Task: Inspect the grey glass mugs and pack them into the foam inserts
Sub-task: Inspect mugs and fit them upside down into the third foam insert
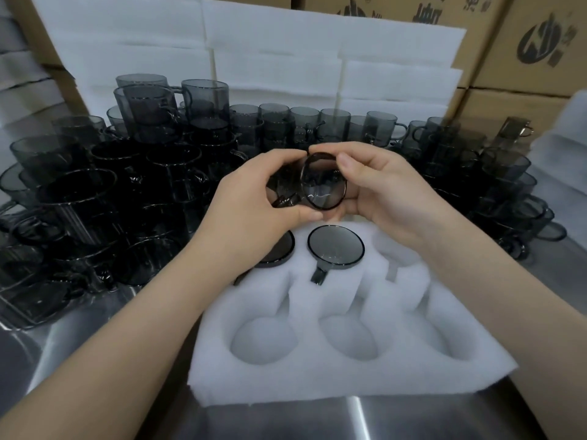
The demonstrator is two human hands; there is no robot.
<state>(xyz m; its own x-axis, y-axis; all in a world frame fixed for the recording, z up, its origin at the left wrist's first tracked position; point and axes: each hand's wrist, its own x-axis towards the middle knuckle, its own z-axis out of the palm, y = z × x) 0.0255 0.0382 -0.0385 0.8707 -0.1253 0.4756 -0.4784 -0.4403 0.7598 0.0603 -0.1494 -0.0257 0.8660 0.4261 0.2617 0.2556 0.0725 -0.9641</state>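
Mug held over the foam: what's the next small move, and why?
Probably lower the held mug into the empty back-right cavity: left hand and right hand grip it above the foam insert, and packed mugs fill that row's other cavities.

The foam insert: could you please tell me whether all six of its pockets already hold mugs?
No, the foam insert holds mugs only in two far-row pockets; the other four pockets are empty.
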